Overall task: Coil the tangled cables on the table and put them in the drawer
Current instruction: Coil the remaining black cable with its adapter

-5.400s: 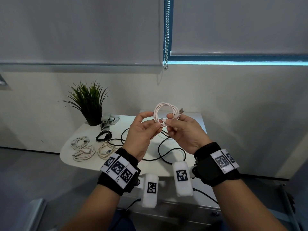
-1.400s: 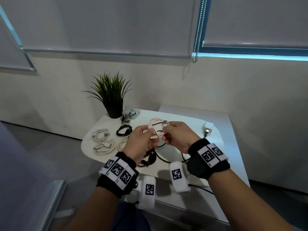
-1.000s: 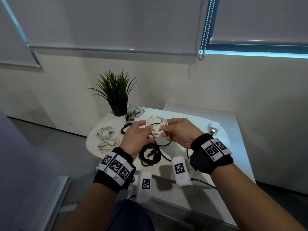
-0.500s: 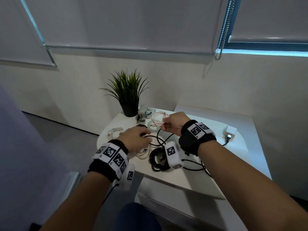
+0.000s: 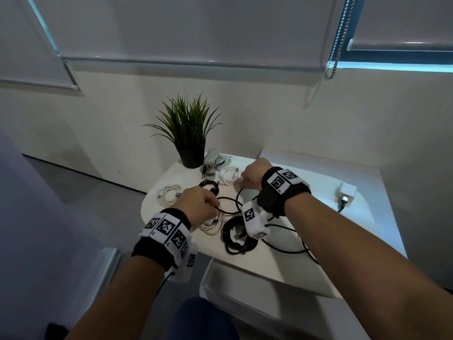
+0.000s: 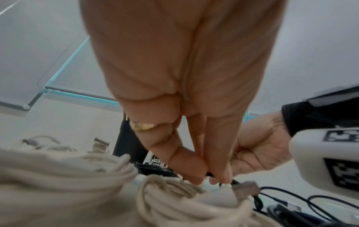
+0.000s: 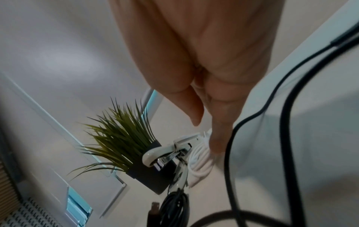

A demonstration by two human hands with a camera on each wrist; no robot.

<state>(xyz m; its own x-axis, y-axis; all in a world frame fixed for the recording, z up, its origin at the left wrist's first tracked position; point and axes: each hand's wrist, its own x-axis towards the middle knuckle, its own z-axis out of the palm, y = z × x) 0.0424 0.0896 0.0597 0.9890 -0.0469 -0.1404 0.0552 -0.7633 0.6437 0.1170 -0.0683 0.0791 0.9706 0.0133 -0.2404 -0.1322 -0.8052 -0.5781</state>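
Note:
The pale coiled cable [image 5: 229, 176] lies on the white table [image 5: 318, 217] beside the plant. My right hand [image 5: 241, 179] is over it; in the right wrist view one straight finger of that hand [image 7: 207, 138] touches the coil [image 7: 200, 165] and the thumb stands apart. My left hand [image 5: 215, 204] pinches the loose black cable [image 5: 230, 212] between thumb and finger; the left wrist view shows that hand [image 6: 207, 178] right above a beige coil [image 6: 174, 199]. A black coil [image 5: 237, 239] sits at the table's front.
More coils lie at the left: a white one [image 5: 169, 195], a small black one [image 5: 209, 186], a beige one [image 5: 212, 227]. A potted plant [image 5: 190, 133] and a stapler [image 5: 215, 160] stand at the back. A white charger [image 5: 346, 192] is at the right. A white drawer unit [image 5: 232, 285] sits under the table.
My right hand has lowered the pale coil onto the table beside the plant and loosened its hold. My left hand has dropped to the table and pinched the black cable.

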